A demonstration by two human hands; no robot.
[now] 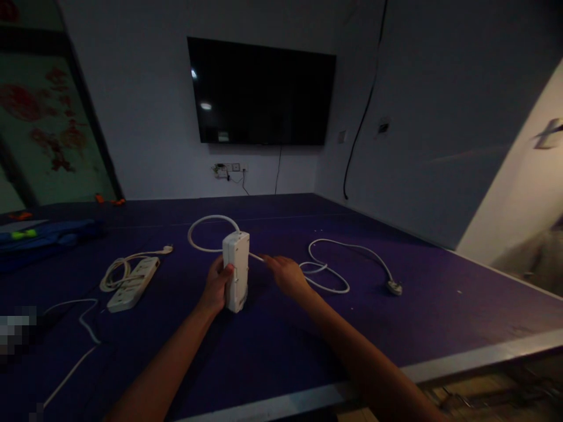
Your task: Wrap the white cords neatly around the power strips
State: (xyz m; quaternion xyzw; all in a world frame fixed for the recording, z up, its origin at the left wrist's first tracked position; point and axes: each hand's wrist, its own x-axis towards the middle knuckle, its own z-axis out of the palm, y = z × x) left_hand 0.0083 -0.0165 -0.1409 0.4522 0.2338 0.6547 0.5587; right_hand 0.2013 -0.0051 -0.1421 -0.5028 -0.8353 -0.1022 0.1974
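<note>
A white power strip (237, 272) stands on end, tilted slightly, with my left hand (216, 286) wrapped round its left side. From its top a white cord (211, 217) loops out to the left and passes behind the strip. My right hand (285, 274) pinches that cord a little to the right of the strip. Past my right hand the cord lies in loose coils on the purple surface and ends in a plug (394, 287). Some of my left fingers are hidden behind the strip.
Another white power strip (134, 284) lies at the left with its cord coiled beside it. A thin white cable (83, 319) runs nearby. Blue fabric (57, 234) is at the far left. A television (264, 94) hangs on the back wall. The surface has a pale front edge (281, 407).
</note>
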